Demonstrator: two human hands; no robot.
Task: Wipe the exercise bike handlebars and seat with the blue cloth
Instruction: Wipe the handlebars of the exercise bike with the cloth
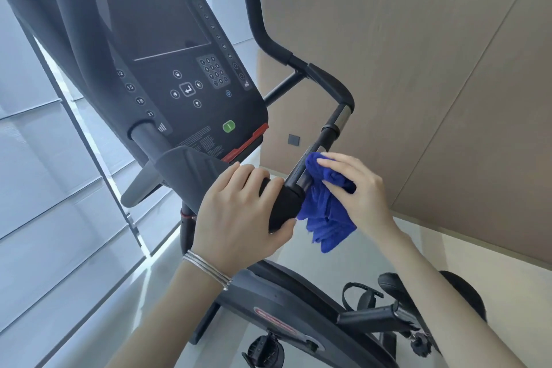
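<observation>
While the left hand point(239, 212) wraps around the padded black grip at the near end of the handlebar point(324, 134), thumb under it and fingers curled over the top, the right hand point(355, 188) presses the blue cloth point(324, 215) against the bar just beyond that grip. The right hand's fingers lie fairly flat and extended over the cloth rather than closed in a fist, pinning it to the side of the tube, and the loose lower part of the cloth hangs down in folds below the bar. The handlebar's long axis runs from the near grip at lower left up and away to the upper right, past a bright metal band, then bends back over a curved corner and rises toward a black horn that points to the top of the view. A thin crossbar joins it to the post behind the console point(167, 63), a dark panel with a blank screen, a keypad, a green button and a STAR TRAC label, tilted with its top leaning to the upper left. A set of thin silver bracelets point(207, 269) circles the left wrist. Lower in the view lie the bike's dark body and a strapped pedal point(363, 296); the seat point(466, 290) shows only partly behind the right forearm.
</observation>
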